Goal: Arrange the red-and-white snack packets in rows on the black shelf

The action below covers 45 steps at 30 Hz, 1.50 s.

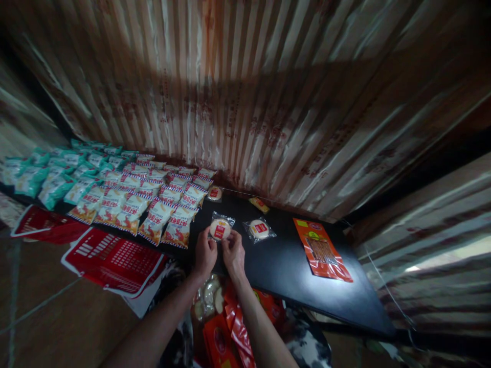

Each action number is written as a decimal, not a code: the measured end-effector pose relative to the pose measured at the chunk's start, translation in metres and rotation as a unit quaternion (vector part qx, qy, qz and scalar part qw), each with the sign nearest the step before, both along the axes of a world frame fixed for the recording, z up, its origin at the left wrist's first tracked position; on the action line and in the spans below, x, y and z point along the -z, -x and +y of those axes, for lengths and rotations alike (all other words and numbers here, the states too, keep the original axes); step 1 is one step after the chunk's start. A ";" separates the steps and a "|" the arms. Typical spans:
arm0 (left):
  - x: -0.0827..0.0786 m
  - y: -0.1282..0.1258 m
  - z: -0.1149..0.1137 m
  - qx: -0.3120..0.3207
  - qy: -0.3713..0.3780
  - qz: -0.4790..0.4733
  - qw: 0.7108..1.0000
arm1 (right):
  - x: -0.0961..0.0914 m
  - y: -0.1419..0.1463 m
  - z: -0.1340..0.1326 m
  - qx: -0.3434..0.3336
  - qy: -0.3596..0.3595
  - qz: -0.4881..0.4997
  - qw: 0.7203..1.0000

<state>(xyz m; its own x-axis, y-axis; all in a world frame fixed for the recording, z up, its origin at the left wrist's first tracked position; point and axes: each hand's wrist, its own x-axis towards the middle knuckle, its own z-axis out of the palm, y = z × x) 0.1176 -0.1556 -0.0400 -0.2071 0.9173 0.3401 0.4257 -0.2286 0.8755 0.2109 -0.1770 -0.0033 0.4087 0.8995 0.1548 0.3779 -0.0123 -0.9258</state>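
Both my hands grip the near corners of a clear-wrapped round cracker (220, 229) with a red label, over the black shelf (284, 271). My left hand (205, 251) pinches its left side, and my right hand (234, 253) pinches its right side. Just right of it lies a second wrapped round cracker (260, 229). Behind, near the wall, sits another wrapped cracker (215, 193). Beyond them is a small yellow packet (260, 205). Under my forearms, more wrapped crackers (209, 295) and red-orange packets (218, 340) rest at my lap.
Rows of white snack bags with striped edges (157, 220) and teal snack bags (57, 186) fill the shelf's left side. A flat orange packet (321, 249) lies toward the right. Red printed bags (111, 260) hang below the front edge. A corrugated wall (238, 102) rises behind.
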 end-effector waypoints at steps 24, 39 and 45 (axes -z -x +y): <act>-0.014 -0.023 0.081 -0.037 0.045 -0.014 0.998 | 0.006 0.001 0.084 -0.006 0.004 0.029 1.000; -0.004 -0.019 0.105 -0.018 0.027 -0.012 0.999 | 0.018 -0.001 0.119 -0.014 -0.003 -0.015 1.000; -0.003 -0.016 0.110 -0.020 0.023 -0.024 0.999 | 0.020 0.003 0.129 -0.013 -0.010 -0.002 1.000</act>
<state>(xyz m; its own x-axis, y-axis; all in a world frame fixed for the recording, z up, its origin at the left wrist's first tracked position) 0.1336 -0.0455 -0.0365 -0.2582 0.9225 0.2869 0.3906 -0.1720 0.9044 0.2081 -0.0478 -0.0229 0.3840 0.9069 0.1736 0.3813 0.0155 -0.9243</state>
